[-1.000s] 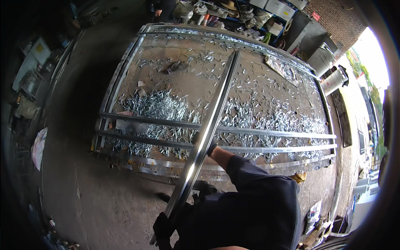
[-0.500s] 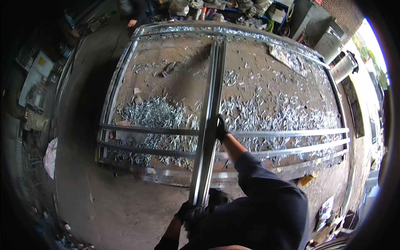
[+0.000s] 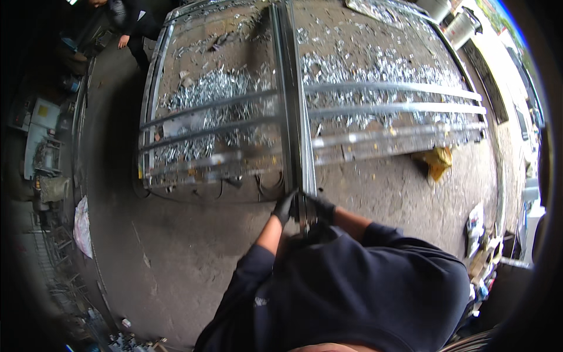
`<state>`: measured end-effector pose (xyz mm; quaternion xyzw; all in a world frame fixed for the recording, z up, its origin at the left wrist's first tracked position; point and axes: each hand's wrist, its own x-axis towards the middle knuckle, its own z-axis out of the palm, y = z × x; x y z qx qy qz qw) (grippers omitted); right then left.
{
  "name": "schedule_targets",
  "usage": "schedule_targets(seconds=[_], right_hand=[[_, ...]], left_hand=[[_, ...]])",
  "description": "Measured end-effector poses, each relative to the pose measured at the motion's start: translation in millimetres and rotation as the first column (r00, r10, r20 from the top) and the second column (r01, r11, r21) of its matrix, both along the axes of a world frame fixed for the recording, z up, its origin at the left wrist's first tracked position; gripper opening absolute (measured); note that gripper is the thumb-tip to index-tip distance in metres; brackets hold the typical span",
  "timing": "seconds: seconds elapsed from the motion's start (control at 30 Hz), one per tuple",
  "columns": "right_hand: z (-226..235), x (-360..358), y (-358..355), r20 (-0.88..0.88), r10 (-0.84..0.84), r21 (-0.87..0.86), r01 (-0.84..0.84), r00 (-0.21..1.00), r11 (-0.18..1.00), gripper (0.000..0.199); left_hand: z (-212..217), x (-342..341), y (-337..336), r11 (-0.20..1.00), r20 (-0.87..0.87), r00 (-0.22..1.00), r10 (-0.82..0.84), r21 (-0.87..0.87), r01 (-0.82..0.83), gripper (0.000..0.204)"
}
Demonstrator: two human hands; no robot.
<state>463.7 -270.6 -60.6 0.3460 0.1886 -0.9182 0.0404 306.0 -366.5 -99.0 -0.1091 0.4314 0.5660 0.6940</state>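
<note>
A bundle of long, narrow steel profiles runs straight away from me, lying across the metal bars of a low, wide frame. My left hand, in a black glove, is closed on the left side of its near end. On the opposite side, my right hand, also gloved in black, grips the same end; its fingers are partly hidden. Beneath the profiles, shiny cross bars span the frame. Many small metal pieces lie scattered and heaped on the brown surface inside it.
Another person stands beyond the frame's far left corner. A yellow bag-like item sits under its near right edge. White buckets stand at the far right. Equipment lines the left side, near a pale sack.
My right hand has come back along the profiles to their near end, beside my left. The view has shifted, showing more floor in front. The other person shows more fully at far left.
</note>
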Motion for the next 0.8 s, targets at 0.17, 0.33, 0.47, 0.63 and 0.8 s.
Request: schedule_targets(seconds=[0.17, 0.33, 0.47, 0.63, 0.8], right_hand=[[39.8, 36.5, 19.1, 0.036, -0.234, -0.057, 0.236, 0.972, 0.97, 0.048], [41.0, 135.5, 32.4, 0.3, -0.413, 0.579, 0.18, 0.86, 0.796, 0.042], [42.8, 193.7, -30.4, 0.087, -0.727, 0.84, 0.342, 0.681, 0.421, 0.042], [83.4, 190.8, -110.5, 0.061, -0.779, 0.859, 0.365, 0.625, 0.359, 0.027], [86.0, 106.5, -106.9, 0.071, -0.364, 0.925, 0.075, 0.929, 0.372, 0.036]], left_hand=[[68.9, 43.6, 41.4, 0.985, -0.227, 0.974, -0.015, 0.165, 0.054, 0.028], [35.8, 75.3, 56.3, 0.993, -0.464, 0.878, -0.115, -0.084, 0.085, 0.029], [5.5, 39.4, -4.9, 0.995, -0.051, 0.994, -0.098, -0.036, 0.096, 0.017], [15.9, -10.4, -80.5, 0.975, -0.039, 0.975, -0.22, -0.029, 0.219, 0.025], [-17.8, -78.1, -205.8, 0.949, -0.313, 0.944, -0.104, -0.315, 0.0, 0.031]])
